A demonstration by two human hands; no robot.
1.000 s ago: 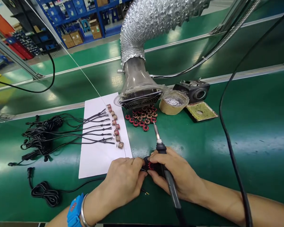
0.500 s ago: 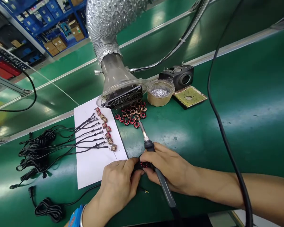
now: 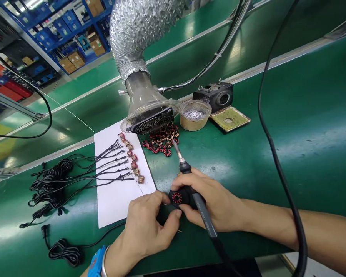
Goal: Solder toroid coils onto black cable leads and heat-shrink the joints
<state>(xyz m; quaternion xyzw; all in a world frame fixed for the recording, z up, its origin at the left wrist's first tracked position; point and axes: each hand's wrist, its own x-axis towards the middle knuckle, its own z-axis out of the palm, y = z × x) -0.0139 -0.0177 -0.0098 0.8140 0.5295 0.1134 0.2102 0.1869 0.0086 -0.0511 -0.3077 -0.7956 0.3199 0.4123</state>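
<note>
My right hand [image 3: 216, 202] grips a black soldering iron [image 3: 200, 209] with its metal tip pointing up and away, and its fingertips also pinch a small black part holding a red-and-black wound coil [image 3: 177, 197]. My left hand [image 3: 148, 227] is curled close beside that part, thumb and forefinger pinched at a thin wire lead next to it. Both hands rest low on the green bench [image 3: 276, 154] just off the lower right corner of a white sheet [image 3: 115, 200].
On the white sheet lie several black cables [image 3: 103, 169] ending in small copper coils [image 3: 132, 161]. A pile of red coils [image 3: 161, 142] sits under a fume extractor hood [image 3: 150, 111]. A solder pot [image 3: 194, 114], iron stand [image 3: 217, 96] and sponge tray [image 3: 229, 119] stand behind. A thick black cord [image 3: 276, 161] hangs at right.
The view shifted slightly. My left fingers have drawn back a little from the coil part, which now shows its red winding clearly between the hands.
</note>
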